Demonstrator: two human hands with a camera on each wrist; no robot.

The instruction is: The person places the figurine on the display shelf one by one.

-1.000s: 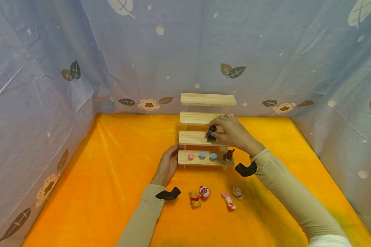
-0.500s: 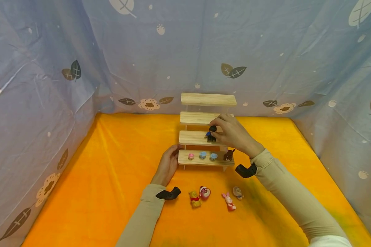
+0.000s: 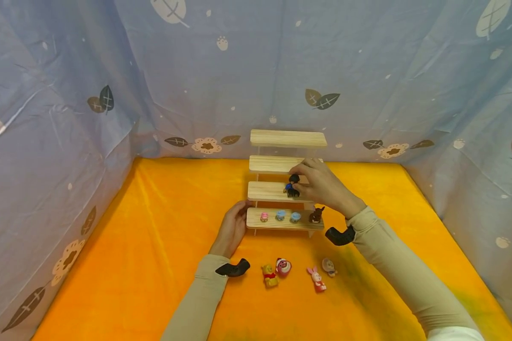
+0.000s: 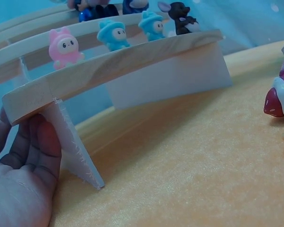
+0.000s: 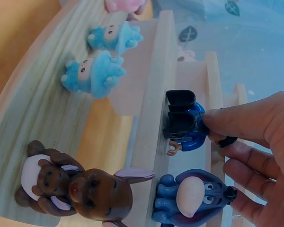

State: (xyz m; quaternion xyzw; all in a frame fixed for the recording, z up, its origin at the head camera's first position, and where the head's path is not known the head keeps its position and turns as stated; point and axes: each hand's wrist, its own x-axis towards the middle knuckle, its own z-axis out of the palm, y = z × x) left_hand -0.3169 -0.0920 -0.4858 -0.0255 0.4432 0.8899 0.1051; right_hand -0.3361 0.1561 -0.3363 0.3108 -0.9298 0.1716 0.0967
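Observation:
My right hand (image 3: 322, 183) pinches a small toy figure (image 5: 191, 120) with black hair, a blue top and black legs. It is upright on the second tier of the wooden stepped display stand (image 3: 260, 191). Beside it on that tier, a blue donkey figure (image 5: 196, 197) sits close to my fingertips, hidden by the hand in the head view. At the lowest tier's left end my left hand (image 3: 232, 226) holds the stand, its curled fingers (image 4: 48, 142) under the board against the support. That tier carries a pink figure (image 4: 65, 47), two blue-hatted figures (image 4: 114, 36) and a brown kangaroo figure (image 5: 92, 194).
On the orange cloth (image 3: 175, 213) before the stand lie a yellow bear (image 3: 269, 276), a magenta-and-white figure (image 3: 283, 267), a pink piglet (image 3: 316, 279) and a pale round-headed figure (image 3: 329, 267). Patterned blue curtain (image 3: 260, 61) encloses the back and sides.
The figure in my right hand has turned slightly, its dark legs shifting a little on the tier. My left hand stays put; the head view tilts slightly.

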